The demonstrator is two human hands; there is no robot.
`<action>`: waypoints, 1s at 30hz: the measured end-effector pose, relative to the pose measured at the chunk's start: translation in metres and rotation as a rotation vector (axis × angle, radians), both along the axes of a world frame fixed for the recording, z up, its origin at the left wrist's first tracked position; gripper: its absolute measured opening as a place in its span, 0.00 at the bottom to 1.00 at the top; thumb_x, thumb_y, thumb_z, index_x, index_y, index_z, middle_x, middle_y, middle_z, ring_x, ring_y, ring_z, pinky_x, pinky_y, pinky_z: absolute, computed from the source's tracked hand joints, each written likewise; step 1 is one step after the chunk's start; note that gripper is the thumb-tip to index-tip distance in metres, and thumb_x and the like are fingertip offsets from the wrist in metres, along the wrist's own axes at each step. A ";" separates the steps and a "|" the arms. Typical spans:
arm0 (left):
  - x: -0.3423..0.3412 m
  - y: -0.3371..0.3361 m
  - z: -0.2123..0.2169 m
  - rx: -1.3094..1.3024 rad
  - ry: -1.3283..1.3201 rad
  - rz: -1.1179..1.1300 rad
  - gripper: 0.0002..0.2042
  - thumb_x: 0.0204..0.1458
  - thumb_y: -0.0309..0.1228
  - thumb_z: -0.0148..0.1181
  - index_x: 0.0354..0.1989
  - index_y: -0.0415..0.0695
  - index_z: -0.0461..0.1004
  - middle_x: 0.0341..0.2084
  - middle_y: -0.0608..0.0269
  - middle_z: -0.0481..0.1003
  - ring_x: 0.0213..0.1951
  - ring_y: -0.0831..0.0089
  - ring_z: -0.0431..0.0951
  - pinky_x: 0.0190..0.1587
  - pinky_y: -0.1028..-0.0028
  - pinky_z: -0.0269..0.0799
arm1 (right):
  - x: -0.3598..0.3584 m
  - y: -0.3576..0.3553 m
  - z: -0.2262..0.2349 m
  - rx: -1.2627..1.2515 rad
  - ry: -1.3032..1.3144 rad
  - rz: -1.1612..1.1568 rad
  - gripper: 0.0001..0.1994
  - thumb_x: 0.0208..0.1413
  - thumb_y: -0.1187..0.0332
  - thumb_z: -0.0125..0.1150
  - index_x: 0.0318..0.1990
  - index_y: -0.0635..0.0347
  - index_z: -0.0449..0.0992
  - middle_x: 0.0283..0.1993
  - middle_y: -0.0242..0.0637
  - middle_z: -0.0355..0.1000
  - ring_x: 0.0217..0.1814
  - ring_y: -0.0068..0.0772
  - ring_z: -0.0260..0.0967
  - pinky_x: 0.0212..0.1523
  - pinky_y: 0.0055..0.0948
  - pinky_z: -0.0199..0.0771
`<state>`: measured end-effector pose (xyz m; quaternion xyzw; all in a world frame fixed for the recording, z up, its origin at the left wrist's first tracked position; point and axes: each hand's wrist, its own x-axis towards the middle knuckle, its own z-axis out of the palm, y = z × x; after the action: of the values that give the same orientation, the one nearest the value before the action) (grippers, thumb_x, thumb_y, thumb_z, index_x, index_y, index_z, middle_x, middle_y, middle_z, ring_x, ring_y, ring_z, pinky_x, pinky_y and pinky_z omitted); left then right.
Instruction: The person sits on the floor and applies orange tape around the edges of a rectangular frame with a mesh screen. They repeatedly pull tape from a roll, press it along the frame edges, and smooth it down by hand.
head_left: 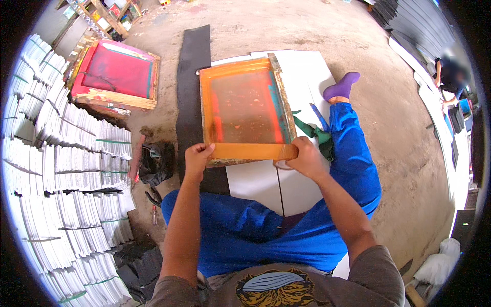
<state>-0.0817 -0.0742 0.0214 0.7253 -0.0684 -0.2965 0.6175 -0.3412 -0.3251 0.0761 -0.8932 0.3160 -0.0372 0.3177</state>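
Orange-stained wood frames the screen-printing frame, which lies flat over white sheets on the concrete floor, straight in front of the seated person. Its mesh is smeared red, orange and teal. Both hands are clamped on the near rail: the left hand wraps the near-left corner, the right hand closes over the near-right corner, and the two sit well apart along that rail.

From the head view, the person's blue-trousered legs hem the work in — one knee folded below the frame, the other leg stretched along its right side and ending in a purple sock. Between that leg and the frame lies a dark green rag with a blue-handled tool on it, touching the frame's right edge.

A long black mat runs just beside the frame's left edge. Near the left hand sits a crumpled black bag with a slim reddish stick beside it. Farther left, a second printing frame with red mesh leans on other frames, and bundled stacks of white sheets fill the left — strapped in green bands. At far right another person stands among dark stacked panels.
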 end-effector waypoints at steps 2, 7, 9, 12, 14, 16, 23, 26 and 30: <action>0.009 -0.001 0.026 -0.079 0.029 -0.030 0.10 0.56 0.30 0.69 0.37 0.34 0.82 0.29 0.66 0.81 0.30 0.80 0.77 0.37 0.77 0.72 | 0.010 -0.011 0.038 0.189 0.006 0.020 0.26 0.42 0.59 0.79 0.48 0.60 0.78 0.46 0.51 0.77 0.51 0.53 0.78 0.52 0.44 0.78; 0.007 -0.001 0.051 -0.195 0.001 -0.038 0.08 0.55 0.28 0.70 0.37 0.35 0.82 0.30 0.65 0.81 0.32 0.80 0.77 0.39 0.77 0.72 | 0.009 -0.035 0.049 0.016 -0.258 0.131 0.24 0.42 0.62 0.79 0.47 0.58 0.76 0.41 0.46 0.79 0.44 0.48 0.79 0.46 0.42 0.80; 0.005 0.009 0.040 -0.177 -0.102 -0.068 0.08 0.55 0.28 0.70 0.37 0.34 0.82 0.30 0.65 0.81 0.33 0.79 0.77 0.40 0.76 0.72 | 0.006 -0.040 0.059 -0.036 -0.196 0.248 0.24 0.41 0.63 0.78 0.47 0.57 0.77 0.41 0.45 0.79 0.44 0.48 0.79 0.46 0.43 0.80; -0.003 0.014 0.027 -0.136 -0.073 0.005 0.08 0.55 0.27 0.70 0.37 0.34 0.82 0.30 0.64 0.81 0.33 0.79 0.77 0.41 0.76 0.72 | -0.004 -0.054 0.054 -0.217 -0.145 0.406 0.25 0.40 0.62 0.78 0.48 0.56 0.77 0.42 0.44 0.79 0.45 0.48 0.79 0.47 0.43 0.79; -0.002 0.024 0.010 -0.107 -0.045 -0.003 0.08 0.55 0.27 0.69 0.36 0.34 0.82 0.29 0.65 0.81 0.31 0.79 0.76 0.39 0.77 0.71 | -0.014 -0.064 0.042 -0.276 -0.091 0.433 0.26 0.38 0.61 0.80 0.48 0.54 0.78 0.42 0.43 0.79 0.45 0.48 0.79 0.47 0.44 0.79; -0.005 0.027 0.001 -0.048 -0.015 0.010 0.07 0.55 0.27 0.69 0.36 0.35 0.82 0.28 0.65 0.81 0.29 0.79 0.75 0.38 0.78 0.71 | -0.026 -0.072 0.031 -0.238 -0.007 0.384 0.28 0.35 0.59 0.82 0.48 0.53 0.79 0.41 0.41 0.79 0.45 0.47 0.78 0.47 0.44 0.77; -0.021 0.022 -0.016 0.294 -0.278 -0.117 0.09 0.55 0.29 0.70 0.33 0.33 0.83 0.25 0.64 0.81 0.26 0.78 0.76 0.35 0.77 0.70 | -0.056 -0.081 -0.001 0.025 0.037 0.275 0.32 0.33 0.54 0.84 0.49 0.52 0.77 0.44 0.41 0.79 0.49 0.48 0.78 0.49 0.43 0.78; -0.014 0.025 -0.039 0.298 -0.436 -0.132 0.10 0.54 0.30 0.70 0.34 0.32 0.83 0.24 0.61 0.81 0.26 0.77 0.76 0.36 0.75 0.73 | -0.056 -0.086 -0.019 0.033 -0.039 0.294 0.32 0.34 0.52 0.83 0.49 0.51 0.78 0.46 0.40 0.78 0.50 0.47 0.77 0.53 0.44 0.75; -0.023 0.021 -0.033 0.394 -0.329 -0.037 0.12 0.54 0.32 0.71 0.35 0.32 0.83 0.24 0.58 0.81 0.27 0.75 0.78 0.38 0.72 0.75 | -0.057 -0.093 -0.023 -0.291 0.055 0.390 0.32 0.34 0.48 0.81 0.50 0.47 0.79 0.44 0.37 0.76 0.51 0.43 0.75 0.55 0.44 0.70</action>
<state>-0.1043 -0.0536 -0.0118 0.8688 -0.1222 -0.1935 0.4392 -0.3978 -0.4178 0.0535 -0.9744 0.1371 0.0038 0.1780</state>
